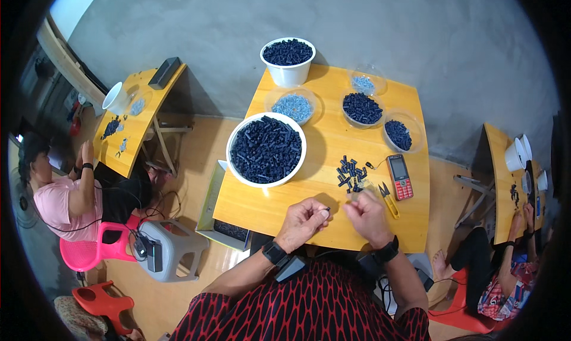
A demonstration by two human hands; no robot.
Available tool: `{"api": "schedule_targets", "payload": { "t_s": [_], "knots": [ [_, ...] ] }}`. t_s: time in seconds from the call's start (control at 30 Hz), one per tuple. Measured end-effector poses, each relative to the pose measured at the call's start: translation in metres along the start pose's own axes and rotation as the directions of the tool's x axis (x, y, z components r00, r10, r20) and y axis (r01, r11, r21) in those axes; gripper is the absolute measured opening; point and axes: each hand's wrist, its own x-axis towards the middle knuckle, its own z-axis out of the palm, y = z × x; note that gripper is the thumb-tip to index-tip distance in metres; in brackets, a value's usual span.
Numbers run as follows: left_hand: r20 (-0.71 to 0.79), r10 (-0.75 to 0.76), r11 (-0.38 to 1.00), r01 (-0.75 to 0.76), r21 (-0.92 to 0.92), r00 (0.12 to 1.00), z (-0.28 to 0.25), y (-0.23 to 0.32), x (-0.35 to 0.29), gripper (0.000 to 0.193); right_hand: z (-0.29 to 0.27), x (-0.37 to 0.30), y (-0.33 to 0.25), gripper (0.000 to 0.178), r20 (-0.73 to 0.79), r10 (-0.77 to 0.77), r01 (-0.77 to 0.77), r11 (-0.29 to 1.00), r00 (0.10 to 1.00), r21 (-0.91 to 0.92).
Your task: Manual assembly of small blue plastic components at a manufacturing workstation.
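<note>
Over the near edge of the wooden table, my left hand (304, 219) pinches a small black tubular piece (328, 209) between thumb and fingertips. Close beside it, the fingers of my right hand (367, 218) are drawn together; whatever they hold is too small or hidden to make out. Just beyond my hands lies a loose pile of short black tubular pieces (350, 169), with some tiny pale bits by its near side. Yellow-handled thread snips (389, 202) rest to the right of my right hand, and a red and black keypad phone (400, 177) lies past them.
A white tub (233, 171) heaped with black pieces stands at the table's left; another white tub (288, 74) is at the back. Transparent bowls hold silvery-blue bits (292, 107) or black pieces (362, 108). People work at side tables (134, 130) left and right. An open box (208, 213) sits below left.
</note>
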Motion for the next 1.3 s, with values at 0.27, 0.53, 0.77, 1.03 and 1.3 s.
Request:
{"api": "schedule_targets", "payload": {
  "t_s": [0.27,0.53,0.77,1.03,1.3],
  "knots": [
    [-0.536,0.663,0.749,-0.480,0.457,0.522,-0.064,0.038,-0.054,0.010,-0.001,0.017,-0.001,0.013,-0.046,-0.069,0.045,0.920,0.997,-0.389],
    [-0.863,0.460,0.856,-0.362,0.369,0.208,-0.169,0.006,-0.079,0.012,0.004,0.013,-0.001,0.011,-0.032,-0.133,0.116,0.944,0.991,-0.310],
    [-0.947,0.130,0.991,-0.072,0.114,0.293,-0.206,-0.052,-0.080,0.014,0.013,-0.013,-0.002,0.006,-0.002,0.219,-0.200,0.895,0.976,0.400],
    [-0.794,0.584,0.812,-0.132,0.569,0.169,-0.169,-0.017,-0.080,0.022,0.019,-0.025,0.006,0.010,0.052,0.323,-0.263,0.654,0.945,0.709],
    [-0.349,0.466,0.848,-0.296,0.441,0.813,-0.052,0.027,-0.060,0.015,0.045,-0.041,-0.017,0.008,0.214,0.321,-0.376,0.621,0.922,0.688]
  ]
}}
